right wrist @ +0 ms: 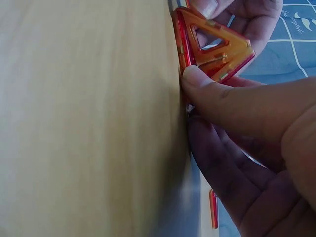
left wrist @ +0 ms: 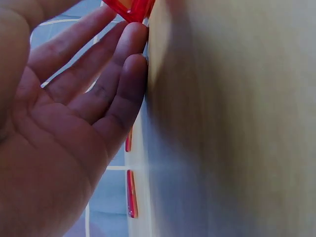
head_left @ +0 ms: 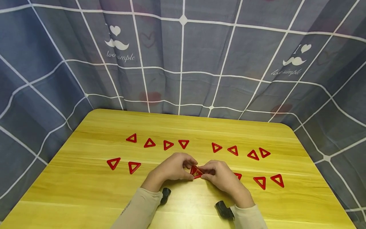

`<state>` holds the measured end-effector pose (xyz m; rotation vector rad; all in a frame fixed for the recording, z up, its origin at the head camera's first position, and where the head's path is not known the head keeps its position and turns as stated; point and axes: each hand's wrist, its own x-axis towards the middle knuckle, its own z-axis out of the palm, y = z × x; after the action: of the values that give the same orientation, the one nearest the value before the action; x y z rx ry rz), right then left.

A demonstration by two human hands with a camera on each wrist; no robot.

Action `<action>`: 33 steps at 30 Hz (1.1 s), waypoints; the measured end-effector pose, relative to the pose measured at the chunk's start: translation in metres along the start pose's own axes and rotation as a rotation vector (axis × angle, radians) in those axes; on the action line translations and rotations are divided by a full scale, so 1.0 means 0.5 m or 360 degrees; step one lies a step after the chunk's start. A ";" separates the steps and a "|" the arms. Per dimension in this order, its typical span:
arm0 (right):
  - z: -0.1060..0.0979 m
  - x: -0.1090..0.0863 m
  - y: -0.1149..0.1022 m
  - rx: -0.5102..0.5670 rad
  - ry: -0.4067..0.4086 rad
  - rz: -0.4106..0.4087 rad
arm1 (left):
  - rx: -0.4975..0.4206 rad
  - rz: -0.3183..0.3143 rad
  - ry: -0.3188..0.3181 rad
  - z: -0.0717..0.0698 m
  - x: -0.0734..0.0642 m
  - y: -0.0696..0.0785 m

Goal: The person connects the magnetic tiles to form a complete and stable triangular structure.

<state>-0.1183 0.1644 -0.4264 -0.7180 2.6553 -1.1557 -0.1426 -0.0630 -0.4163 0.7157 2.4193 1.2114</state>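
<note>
Between the two hands, red see-through triangular tiles point(head_left: 196, 176) stand tilted against each other on the table, forming a small pyramid-like shape. My left hand point(head_left: 173, 167) holds its left side with thumb and fingertips. From the right, my right hand point(head_left: 222, 178) pinches the lower edge; the right wrist view shows that thumb pressed on the tiles point(right wrist: 232, 47), which look orange there. Only a corner of the tiles point(left wrist: 131, 14) appears in the left wrist view, above the fingertips. How many tiles are joined cannot be told.
Several flat red triangles lie in a back row, such as one triangle point(head_left: 134, 140) at left and another point(head_left: 253, 157) at right. More lie beside the hands, including a left one point(head_left: 131, 169) and a right one point(head_left: 262, 182). A grid-patterned curtain point(head_left: 200, 47) surrounds the wooden table point(head_left: 85, 190).
</note>
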 end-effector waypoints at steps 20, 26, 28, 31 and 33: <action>0.004 0.004 -0.001 -0.0151 0.0183 -0.0009 | 0.0156 0.0058 0.0017 -0.001 -0.002 0.003; 0.004 0.004 -0.005 -0.0169 0.0174 0.0001 | 0.0152 0.0067 0.0027 0.000 -0.001 0.004; 0.004 0.005 -0.006 -0.0178 0.0172 0.0003 | 0.0164 0.0065 0.0023 0.000 -0.001 0.002; 0.005 0.005 -0.007 -0.0184 0.0171 0.0011 | 0.0187 0.0062 0.0001 0.001 -0.001 0.001; 0.006 0.005 -0.007 -0.0185 0.0166 0.0019 | 0.0198 0.0067 -0.0017 0.002 -0.002 0.001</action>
<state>-0.1183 0.1593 -0.4259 -0.6767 2.8291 -1.0716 -0.1411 -0.0630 -0.4164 0.8106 2.4995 1.0768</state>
